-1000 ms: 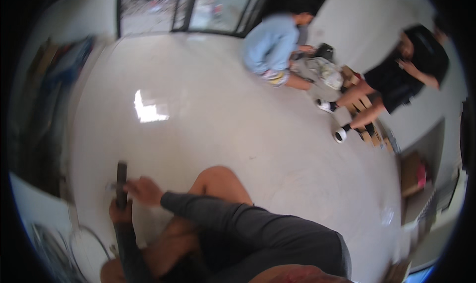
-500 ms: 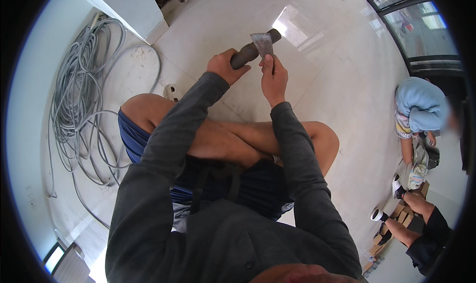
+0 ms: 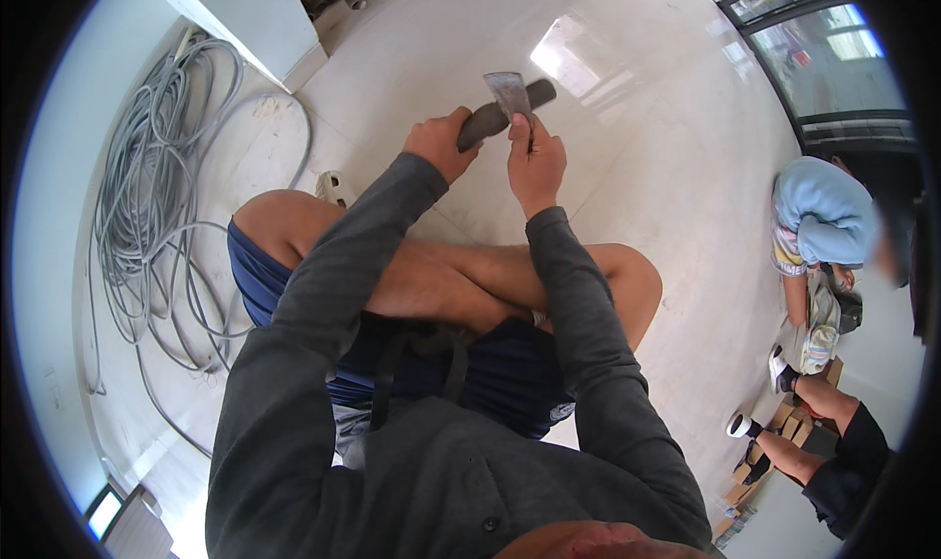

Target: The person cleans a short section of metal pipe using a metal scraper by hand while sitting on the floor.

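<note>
My left hand (image 3: 437,145) is wrapped round the near end of a dark grey-brown rod (image 3: 482,126), thick and round like a pipe piece. The rod slants up to the right, and its far end stands free. A flat grey metal scraper (image 3: 508,91) with a flared edge lies across the rod's middle. My right hand (image 3: 536,167) is closed on the scraper's narrow lower part, thumb on its face. The blade hides part of the rod behind it. Whether blade and rod touch, I cannot tell.
My crossed legs (image 3: 451,280) are below my hands on the pale tiled floor (image 3: 412,49). A large coil of grey cable (image 3: 147,187) lies at the left, near a white pillar (image 3: 260,20). Another person in light blue (image 3: 823,201) bends at the right, near someone's legs (image 3: 784,456) and cardboard (image 3: 789,427).
The scraper has tilted and shifted slightly left across the rod. The rod's far end sits a little lower, and both hands keep their grip.
</note>
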`<state>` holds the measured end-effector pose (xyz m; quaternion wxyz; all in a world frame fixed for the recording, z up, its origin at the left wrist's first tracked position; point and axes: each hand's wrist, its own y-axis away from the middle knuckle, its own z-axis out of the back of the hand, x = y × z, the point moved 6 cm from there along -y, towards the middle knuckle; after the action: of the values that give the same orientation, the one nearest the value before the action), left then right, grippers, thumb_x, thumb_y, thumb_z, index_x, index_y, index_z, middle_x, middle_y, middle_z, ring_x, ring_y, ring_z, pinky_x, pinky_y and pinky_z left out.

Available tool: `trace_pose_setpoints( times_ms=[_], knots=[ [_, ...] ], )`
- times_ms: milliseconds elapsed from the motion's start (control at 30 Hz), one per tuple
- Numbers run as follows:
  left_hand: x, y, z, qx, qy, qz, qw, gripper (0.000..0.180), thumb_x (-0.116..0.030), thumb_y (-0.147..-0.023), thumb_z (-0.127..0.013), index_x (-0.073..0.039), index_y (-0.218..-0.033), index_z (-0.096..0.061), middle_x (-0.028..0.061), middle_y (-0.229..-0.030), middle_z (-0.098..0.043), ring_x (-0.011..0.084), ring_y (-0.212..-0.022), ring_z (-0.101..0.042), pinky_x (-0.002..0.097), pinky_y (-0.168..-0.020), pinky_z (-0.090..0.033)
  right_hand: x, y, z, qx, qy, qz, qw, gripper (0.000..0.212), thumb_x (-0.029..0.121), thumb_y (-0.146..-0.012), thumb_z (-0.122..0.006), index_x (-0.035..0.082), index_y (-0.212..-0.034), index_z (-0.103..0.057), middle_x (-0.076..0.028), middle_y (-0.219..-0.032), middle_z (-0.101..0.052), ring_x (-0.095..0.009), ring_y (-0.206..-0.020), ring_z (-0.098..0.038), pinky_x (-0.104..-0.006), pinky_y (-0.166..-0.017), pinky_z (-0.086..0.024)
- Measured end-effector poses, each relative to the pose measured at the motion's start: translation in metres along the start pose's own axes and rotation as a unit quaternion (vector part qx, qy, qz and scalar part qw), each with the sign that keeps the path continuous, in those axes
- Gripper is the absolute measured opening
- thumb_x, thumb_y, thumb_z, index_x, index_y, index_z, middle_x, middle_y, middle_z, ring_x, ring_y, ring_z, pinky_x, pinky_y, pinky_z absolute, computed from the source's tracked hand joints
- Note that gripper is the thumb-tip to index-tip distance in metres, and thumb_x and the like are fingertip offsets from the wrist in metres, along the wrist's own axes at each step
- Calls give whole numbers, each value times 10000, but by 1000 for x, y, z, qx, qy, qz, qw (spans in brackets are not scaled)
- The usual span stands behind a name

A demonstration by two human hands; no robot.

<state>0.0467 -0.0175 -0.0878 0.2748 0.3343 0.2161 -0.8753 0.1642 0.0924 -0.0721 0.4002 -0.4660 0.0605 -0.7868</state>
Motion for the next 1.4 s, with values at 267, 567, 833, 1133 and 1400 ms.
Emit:
trace_pose_setpoints(
  times_ms=[267,567,833,1133,1400],
  knots=[
    [42,-3,11,3,236,187,953,268,-188,-776,-722,-40,-969,-609,81,-677,-627,184,-533,-596,332,-514,-477,5,7,-5,106,202,75,971,309,345,-956,-515,103,-819,-651,-90,-512,-528,-298,-467,-468,-358,-597,-359],
    [27,-12,62,-27,588,140,797,125,-42,-790,-667,-45,-831,-549,9,-587,-477,92,-400,-413,246,-380,-314,-8,-1,1,39,19,-21,999,339,331,-965,-498,102,-740,-607,-29,-550,-562,-256,-473,-458,-347,-616,-361],
    [17,-10,37,-3,398,127,909,147,-112,-760,-711,-32,-821,-604,-4,-632,-555,79,-478,-489,248,-456,-413,10,-4,9,-37,-35,52,997,293,274,-939,-555,97,-713,-611,-35,-548,-545,-223,-511,-390,-333,-606,-355],
    [10,-3,30,-12,190,69,979,308,-131,-735,-721,-28,-1018,-659,11,-769,-635,76,-703,-559,259,-676,-475,18,-3,12,-43,-14,82,996,280,278,-914,-592,89,-709,-615,-41,-531,-519,-239,-508,-365,-337,-594,-346],
    [5,2,47,-77,-50,66,994,237,-167,-716,-693,-118,-942,-642,136,-798,-677,294,-689,-654,349,-675,-504,38,-2,11,-7,70,92,993,243,288,-913,-605,86,-786,-651,-53,-520,-538,-259,-466,-406,-334,-579,-341]
  ],
)
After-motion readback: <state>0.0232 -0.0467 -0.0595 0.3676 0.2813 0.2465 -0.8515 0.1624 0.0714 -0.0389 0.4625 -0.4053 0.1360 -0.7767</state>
